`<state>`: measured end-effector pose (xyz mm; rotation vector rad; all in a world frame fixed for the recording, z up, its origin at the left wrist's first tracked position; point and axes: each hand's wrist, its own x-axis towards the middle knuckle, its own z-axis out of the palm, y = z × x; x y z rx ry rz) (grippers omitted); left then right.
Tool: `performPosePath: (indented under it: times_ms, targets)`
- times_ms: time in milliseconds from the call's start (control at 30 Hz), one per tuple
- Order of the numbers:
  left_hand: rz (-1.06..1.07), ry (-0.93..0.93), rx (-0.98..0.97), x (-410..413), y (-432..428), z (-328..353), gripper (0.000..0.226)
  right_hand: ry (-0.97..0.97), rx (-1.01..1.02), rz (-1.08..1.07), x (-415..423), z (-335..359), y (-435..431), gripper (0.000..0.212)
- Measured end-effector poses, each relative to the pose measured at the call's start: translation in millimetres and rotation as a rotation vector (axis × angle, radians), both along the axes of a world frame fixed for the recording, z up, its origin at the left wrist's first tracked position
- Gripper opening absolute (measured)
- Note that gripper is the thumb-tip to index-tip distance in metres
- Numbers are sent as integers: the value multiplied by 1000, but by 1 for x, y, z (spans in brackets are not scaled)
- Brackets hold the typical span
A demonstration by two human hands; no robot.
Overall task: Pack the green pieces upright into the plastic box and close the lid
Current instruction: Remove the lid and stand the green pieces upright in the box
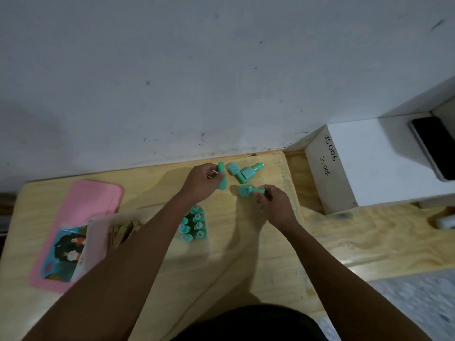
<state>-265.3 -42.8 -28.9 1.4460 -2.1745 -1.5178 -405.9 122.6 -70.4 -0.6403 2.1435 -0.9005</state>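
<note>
Wooden tabletop (pixel 246 242): left grip (pixel 202 180) pinches one piece (pixel 222 180), right grip (pixel 272 203) another — probably light, rigid, slick; take the body.

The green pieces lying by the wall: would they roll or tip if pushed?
Likely light and stiff: the right hand holds one by its narrow cap with fingertips. The loose green pieces have blocky bodies wider than their caps, so they would probably swing round rather than roll. Stood upright they look tall and narrow, so fairly tippy.

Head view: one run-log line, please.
left hand: green plastic bottle | right hand: second green bottle | table: two loose bottles | clear plastic box: bottles upright
</note>
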Motion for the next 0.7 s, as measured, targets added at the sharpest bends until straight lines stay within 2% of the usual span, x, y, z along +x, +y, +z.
performPosePath:
  times_ms: [133, 267, 500, 700]
  targets:
    - [141, 179, 273, 22, 4, 19, 23, -41, -139, -47, 15, 17, 0, 28]
    - [288, 365, 460, 47, 10, 36, 14, -15, -236, 36, 31, 43, -3, 27]
    - [378, 507, 544, 85, 20, 52, 14, 14, -314, 143, 59, 75, -7, 23]
    - [441, 492, 530, 111, 26, 56, 14, 51, -296, 262, 81, 90, -1, 13]
